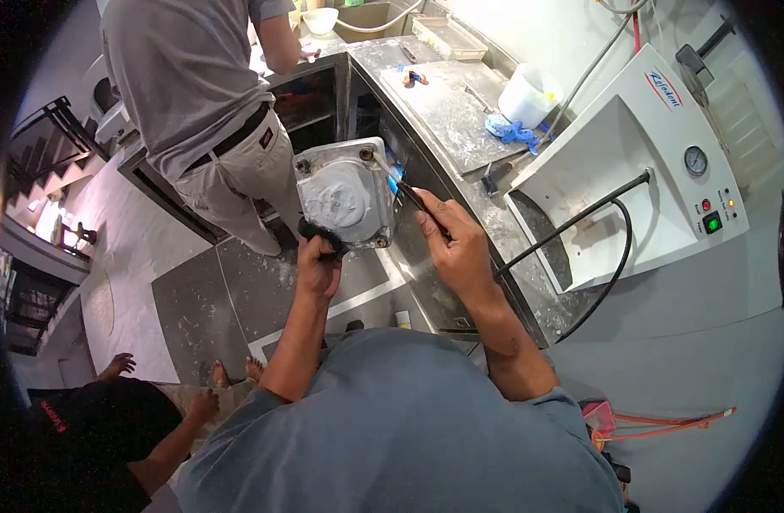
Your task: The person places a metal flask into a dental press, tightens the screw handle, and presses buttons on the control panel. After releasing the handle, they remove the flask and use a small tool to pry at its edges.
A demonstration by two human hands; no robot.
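My left hand (319,267) grips a square metal flask (381,201) by its lower left corner and holds it up off the floor. White plaster (339,201) fills the middle of its face, and bolts sit in the corners. Something black (325,236), like a cloth or pad, lies between my left fingers and the metal. Closed around a slim tool (409,195) with a dark handle and a pale shaft is my right hand (452,239). The tool's tip is right at the flask's upper right corner bolt; its exact kind I cannot tell.
On my right runs a dusty counter (447,111) with a white tub (528,96), a blue glove (513,130) and a white machine (614,171) with a black hose (580,215). A person in grey (195,94) stands ahead; another in black (110,436) is at lower left.
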